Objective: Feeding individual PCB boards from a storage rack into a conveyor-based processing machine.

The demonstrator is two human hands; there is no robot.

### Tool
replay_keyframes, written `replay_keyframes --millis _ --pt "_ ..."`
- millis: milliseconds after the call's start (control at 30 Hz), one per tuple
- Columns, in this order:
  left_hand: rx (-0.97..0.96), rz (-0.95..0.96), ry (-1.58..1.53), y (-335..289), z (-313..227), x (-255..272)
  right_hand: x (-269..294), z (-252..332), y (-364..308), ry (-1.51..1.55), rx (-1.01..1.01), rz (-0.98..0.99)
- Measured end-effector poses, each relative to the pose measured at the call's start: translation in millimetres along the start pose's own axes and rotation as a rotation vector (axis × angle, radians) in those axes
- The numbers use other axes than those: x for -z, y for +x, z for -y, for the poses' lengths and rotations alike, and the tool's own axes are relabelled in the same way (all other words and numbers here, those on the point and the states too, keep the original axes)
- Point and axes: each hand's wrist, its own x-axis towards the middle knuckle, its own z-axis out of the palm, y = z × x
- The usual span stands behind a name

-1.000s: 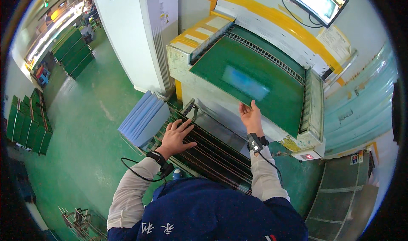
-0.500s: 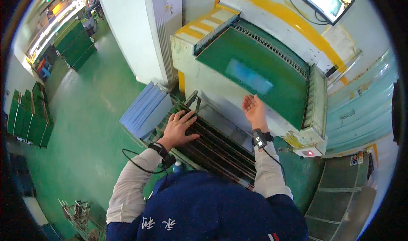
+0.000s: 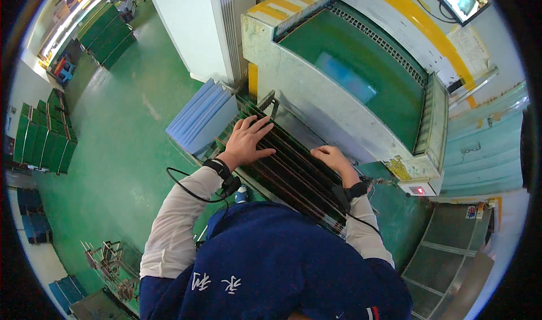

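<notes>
Several thin dark green panels [image 3: 293,170] stand on edge, side by side, in a rack [image 3: 265,101] in front of me. My left hand [image 3: 247,141] rests over their top edges near the rack's left end, its fingers spread and gripping nothing. At the right, my right hand [image 3: 337,163] has its fingertips closed together at the top edge of a panel on the far side of the rack. Beyond the rack stands a cream-coloured machine [image 3: 316,83], and a wide green board [image 3: 350,55] lies flat on its bed, reflecting light.
Pale blue sheets [image 3: 203,119] lean in a stand left of the rack. A white pillar [image 3: 195,32] rises behind them. Stacks of green panels [image 3: 48,131] stand on the green floor [image 3: 124,167] at the left. A screen [image 3: 460,1] hangs at the upper right.
My right hand has come down from in front of the machine to the panels, its fingers closing. My left hand stays on the panel edges. The whole view has shifted slightly.
</notes>
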Motion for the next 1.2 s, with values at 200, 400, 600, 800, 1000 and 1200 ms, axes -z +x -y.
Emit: replay_keyframes --millis 200,400,600,800,1000,1200 --pt "0.009 -0.008 -0.01 -1 -4 2 -6 2 -13 -0.034 -0.063 -0.059" --pt "-0.004 -0.001 -0.018 -4 1 -5 -13 5 -18 -0.116 -0.122 -0.288" --pt "-0.012 0.005 0.003 -7 -1 -4 -16 6 -22 -0.118 -0.025 -0.295" --pt "-0.025 -0.033 -0.006 -9 1 -9 -17 16 -21 -0.238 -0.091 -0.264" --pt "-0.051 -0.071 0.004 -15 7 -15 -22 12 -18 -0.287 -0.049 -0.292" --pt "-0.086 -0.135 -0.028 -14 2 -7 -22 8 -22 -0.274 0.012 -0.34"
